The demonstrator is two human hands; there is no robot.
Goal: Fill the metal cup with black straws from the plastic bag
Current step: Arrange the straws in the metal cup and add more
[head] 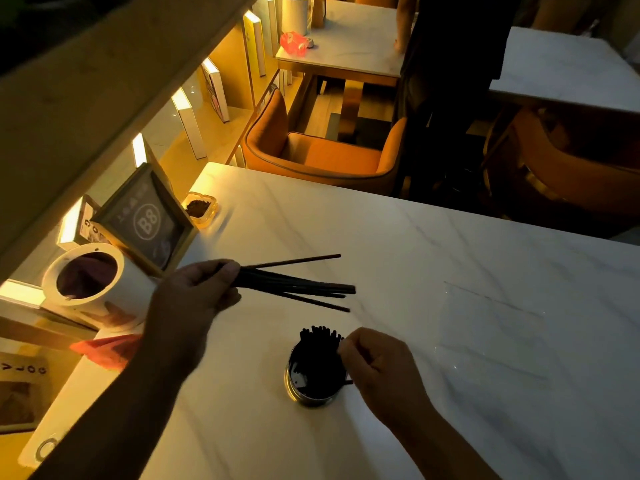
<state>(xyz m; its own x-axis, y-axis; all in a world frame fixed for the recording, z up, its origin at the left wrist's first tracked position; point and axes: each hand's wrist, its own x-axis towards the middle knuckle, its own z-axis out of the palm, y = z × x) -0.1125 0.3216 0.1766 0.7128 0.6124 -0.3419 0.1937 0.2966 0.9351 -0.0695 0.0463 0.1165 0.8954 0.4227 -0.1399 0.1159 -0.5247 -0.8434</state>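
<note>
Nearest to me stands the small round metal cup (313,382) on the white marble table (433,244), already packed with upright black straws (320,355). My right hand (377,368) sits just right of the cup, touching its rim side, thumb and forefinger pinched together at the straw tips; whether they grip one straw or only steady the bunch, I cannot tell. Beyond the cup and to its left, my left hand (197,289) has its fingers closed round one end of a loose bundle of long black straws (298,287), which fans out to the right above the tabletop. They seem light, stiff and slick, so I judge they will slide apart unless held firmly near the middle. Right of the cup, well apart, the flat clear plastic bag (491,334) lies on the marble, looking empty. Beyond the cup to the left, a white cylindrical holder (93,282) stands at the table's edge.
</note>
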